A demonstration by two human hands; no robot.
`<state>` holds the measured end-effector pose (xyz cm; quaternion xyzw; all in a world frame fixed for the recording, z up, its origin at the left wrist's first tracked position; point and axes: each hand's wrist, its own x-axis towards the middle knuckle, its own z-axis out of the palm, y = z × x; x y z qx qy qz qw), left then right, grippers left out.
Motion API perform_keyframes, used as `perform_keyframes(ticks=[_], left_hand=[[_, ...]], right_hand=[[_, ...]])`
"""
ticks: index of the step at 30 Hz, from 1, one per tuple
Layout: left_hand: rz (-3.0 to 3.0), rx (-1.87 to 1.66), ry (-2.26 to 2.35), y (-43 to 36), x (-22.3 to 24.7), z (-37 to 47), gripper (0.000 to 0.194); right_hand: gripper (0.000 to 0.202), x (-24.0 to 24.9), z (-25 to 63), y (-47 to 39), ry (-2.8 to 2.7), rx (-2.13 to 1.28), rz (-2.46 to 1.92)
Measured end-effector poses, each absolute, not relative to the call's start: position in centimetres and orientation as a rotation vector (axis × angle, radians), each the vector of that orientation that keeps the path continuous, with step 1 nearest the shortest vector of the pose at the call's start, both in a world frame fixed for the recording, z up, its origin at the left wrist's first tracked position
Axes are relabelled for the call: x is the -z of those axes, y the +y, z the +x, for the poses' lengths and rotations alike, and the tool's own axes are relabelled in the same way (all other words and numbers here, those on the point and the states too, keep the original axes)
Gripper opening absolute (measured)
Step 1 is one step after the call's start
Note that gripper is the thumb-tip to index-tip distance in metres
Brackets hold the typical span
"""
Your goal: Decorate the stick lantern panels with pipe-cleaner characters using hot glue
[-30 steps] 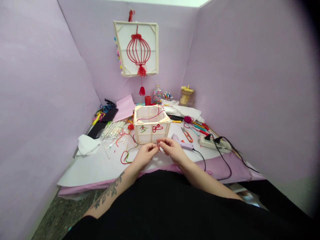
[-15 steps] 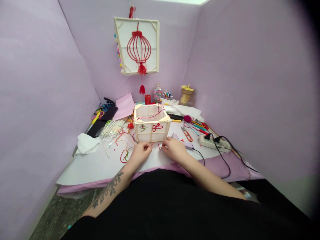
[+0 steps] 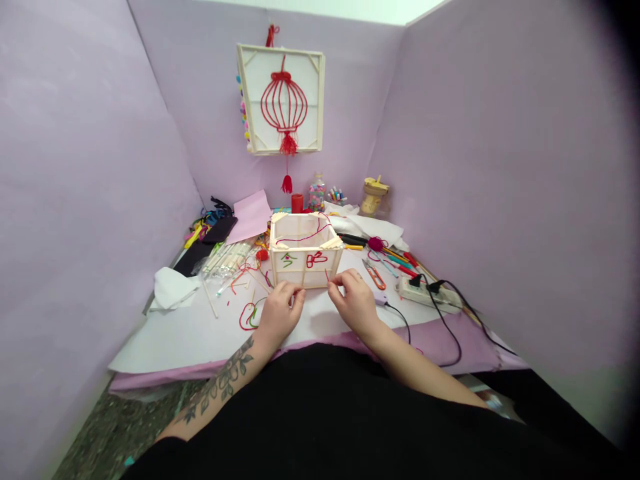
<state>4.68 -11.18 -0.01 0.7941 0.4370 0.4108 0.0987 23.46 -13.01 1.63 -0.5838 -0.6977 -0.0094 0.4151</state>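
Observation:
A box-shaped lantern frame [image 3: 289, 275] of pale sticks and white sheet stands in front of me, with a green character and a red one on its near face. In a pinch, my right hand [image 3: 356, 301] holds a short piece of red yarn [image 3: 327, 275] upright against the lower right of that face. By the lower left corner is my left hand [image 3: 281, 312], fingers curled and thumb close to them; anything between them is too small to make out. Dark red yarn [image 3: 305, 238] crosses the frame's open top.
Orange-handled snips [image 3: 375, 275] and a power strip [image 3: 430, 293] with black cords lie at right. Loops of red and green yarn [image 3: 247, 317], a bag of sticks [image 3: 231, 257] and white cloth [image 3: 174, 288] are at left. A finished lantern [image 3: 285, 100] hangs above.
My right hand has risen slightly from the tabletop, bringing the red yarn piece up to the near face. My left hand has shifted slightly and stays curled by the frame's lower left.

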Motion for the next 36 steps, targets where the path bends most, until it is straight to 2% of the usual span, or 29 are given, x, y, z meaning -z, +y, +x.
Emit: perform_keyframes(ticks=[4,10,19,36], left_hand=[[2.582,-1.35,1.272,-11.0,-1.2,5.4,0.031],[2.867,-1.142,1.475,-9.4,-1.4,6.4,0.047],[2.895,-0.918,1.59,-8.9,-1.5,7.1,0.049],[2.852,-0.842,1.655,-8.5,-0.9,7.2,0.054]], right_hand=[[0.013,-1.5,22.7,-11.2,-1.681,0.209,-1.402],[0.012,-1.0,22.2,-9.6,-1.705,0.268,-1.552],[0.015,-0.9,22.3,-9.3,-1.734,0.282,-1.616],[0.024,-1.1,23.1,-9.3,-1.658,0.486,-1.515]])
